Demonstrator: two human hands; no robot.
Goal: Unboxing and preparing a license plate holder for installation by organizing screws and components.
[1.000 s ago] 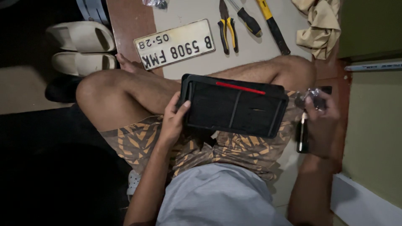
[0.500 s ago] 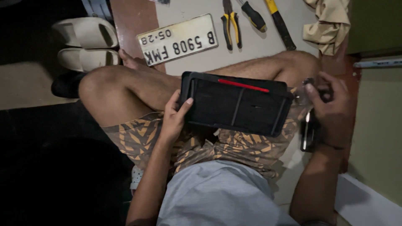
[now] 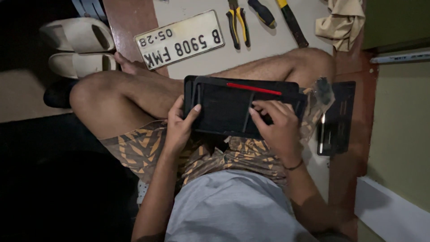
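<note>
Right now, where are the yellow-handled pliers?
In the head view, the yellow-handled pliers lie on the floor at top centre, between the white number plate and a dark-handled screwdriver, beyond the person's crossed legs.

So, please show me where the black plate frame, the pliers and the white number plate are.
black plate frame (image 3: 224, 105), head view, on its flat middle panel.
pliers (image 3: 237, 22), head view, on the yellow and black handles.
white number plate (image 3: 181, 40), head view, on its middle.

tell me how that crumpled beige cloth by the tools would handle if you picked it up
The beige cloth lies in soft folds, so it would likely droop and hang limp. It looks thin, so probably light. It sits bunched and flat on the floor, so it is unlikely to roll or slide.
</note>
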